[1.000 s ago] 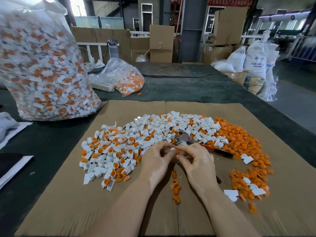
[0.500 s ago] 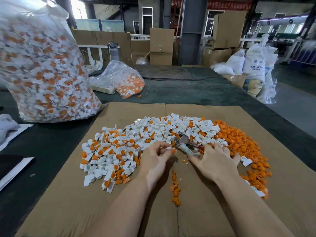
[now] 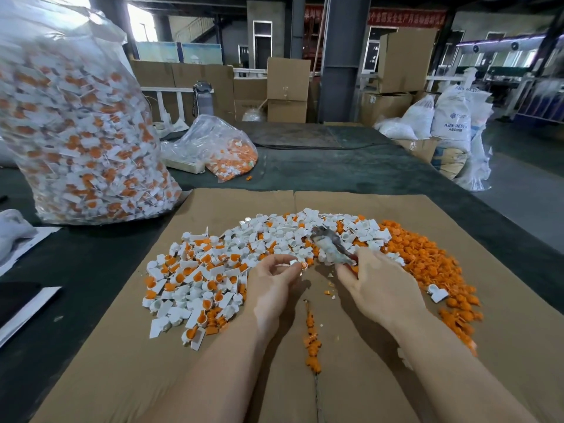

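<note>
**Sorting caps at the bench.** A small cap piece (image 3: 297, 264), white with an orange part, is pinched between the thumb and fingertips of the left hand (image 3: 271, 285). It is held just above the cardboard sheet (image 3: 122, 361), at the near edge of the heap. The right hand (image 3: 378, 288) has its fingers curled round the handles of a pair of pliers (image 3: 328, 244), whose head points up and away toward the heap. The tool is blurred, so it cannot be told whether its jaws stand apart or together. Pliers and piece are near one another but apart.

Behind the hands lies the mixed heap (image 3: 229, 264). Its left part is white caps with orange inserts in them, and its middle is mostly plain white caps. Against its right flank lies the orange pile (image 3: 427, 261), made of loose orange inserts, with a stray white cap (image 3: 437, 293) at its near edge. A short trail of orange bits (image 3: 312, 340) follows the sheet's crease between the forearms.

Judged progress: the orange pile and the plain white caps suggest that a good share of the heap is taken apart. The left part appears unworked, and the piece in hand is not yet gripped by the tool.

Beyond the sheet, on the dark table cover (image 3: 335, 175), stand a large clear bag (image 3: 76, 132) packed with white-and-orange caps and a smaller bag (image 3: 219, 151) holding orange parts. Much work may therefore remain.
</note>
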`<state>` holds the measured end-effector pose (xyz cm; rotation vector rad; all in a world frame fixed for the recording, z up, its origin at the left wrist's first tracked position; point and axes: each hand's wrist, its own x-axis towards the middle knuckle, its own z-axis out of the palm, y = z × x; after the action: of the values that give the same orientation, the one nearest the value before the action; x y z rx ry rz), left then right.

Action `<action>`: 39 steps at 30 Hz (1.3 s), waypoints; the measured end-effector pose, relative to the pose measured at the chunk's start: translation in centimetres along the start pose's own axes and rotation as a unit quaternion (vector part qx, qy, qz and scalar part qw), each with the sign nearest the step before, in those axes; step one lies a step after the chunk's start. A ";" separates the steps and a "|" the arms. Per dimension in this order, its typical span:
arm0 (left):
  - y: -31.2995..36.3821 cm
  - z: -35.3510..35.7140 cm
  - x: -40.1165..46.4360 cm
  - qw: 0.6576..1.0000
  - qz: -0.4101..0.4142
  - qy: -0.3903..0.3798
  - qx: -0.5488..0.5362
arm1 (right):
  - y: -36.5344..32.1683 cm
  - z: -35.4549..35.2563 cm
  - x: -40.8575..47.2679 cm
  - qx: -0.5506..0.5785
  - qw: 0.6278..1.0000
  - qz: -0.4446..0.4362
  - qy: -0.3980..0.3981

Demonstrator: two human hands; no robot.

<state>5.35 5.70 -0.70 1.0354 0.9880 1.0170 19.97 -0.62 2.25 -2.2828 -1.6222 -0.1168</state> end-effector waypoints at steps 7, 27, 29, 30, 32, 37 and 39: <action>1.3 0.6 0.3 0.997 -0.040 0.024 -0.060 | -1.3 -2.7 -0.8 0.269 0.933 0.047 -0.233; 1.9 1.3 0.7 0.996 -0.021 0.090 0.008 | -2.0 -2.0 -1.5 0.322 0.915 0.044 -0.241; 1.7 1.2 0.6 0.995 -0.023 0.095 0.007 | -2.1 -1.6 -1.5 0.306 0.926 0.043 -0.219; 1.6 1.2 0.6 0.995 -0.024 0.097 0.008 | -2.1 -1.4 -1.5 0.292 0.933 0.042 -0.208; 1.4 1.1 0.6 0.995 -0.025 0.098 0.002 | -2.1 -0.9 -1.6 0.270 0.944 0.037 -0.187; 0.8 0.7 0.5 0.994 -0.037 0.088 -0.046 | -1.3 0.4 -1.9 0.230 0.966 0.051 -0.102; 0.3 0.5 0.5 0.996 -0.008 0.087 0.000 | -0.8 1.0 -1.8 0.167 0.981 0.074 -0.063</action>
<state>5.91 6.16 -0.42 0.9496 1.1364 1.1078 18.47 -1.70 1.04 -2.1717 -1.3980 0.3171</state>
